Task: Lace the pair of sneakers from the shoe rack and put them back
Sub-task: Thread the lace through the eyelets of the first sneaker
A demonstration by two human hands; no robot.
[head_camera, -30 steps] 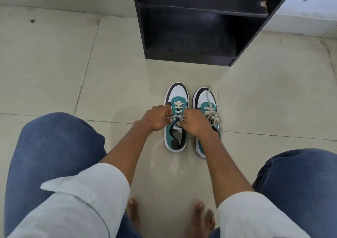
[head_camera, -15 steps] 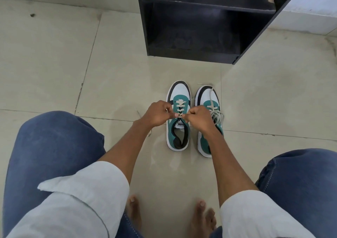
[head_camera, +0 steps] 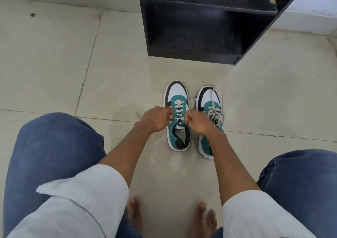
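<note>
Two teal, white and black sneakers stand side by side on the tiled floor, toes pointing at the shoe rack. The left sneaker (head_camera: 177,99) has its cream lace (head_camera: 178,108) crossed up to the top eyelets. My left hand (head_camera: 156,118) and my right hand (head_camera: 197,121) each pinch one end of that lace at the tongue, pulling it sideways. The right sneaker (head_camera: 209,99) is partly under my right wrist; its lace (head_camera: 216,114) lies in a loose bunch with one end trailing over the toe.
A black shoe rack (head_camera: 209,18) with bare shelves stands just beyond the sneakers against the wall. My knees in blue jeans frame the view at both sides, and my bare feet (head_camera: 202,217) rest on the beige tiles near the bottom.
My hands have drawn slightly apart at the top of the left sneaker, pulling the lace taut. The view shifted a little; the sneakers stayed in place.
</note>
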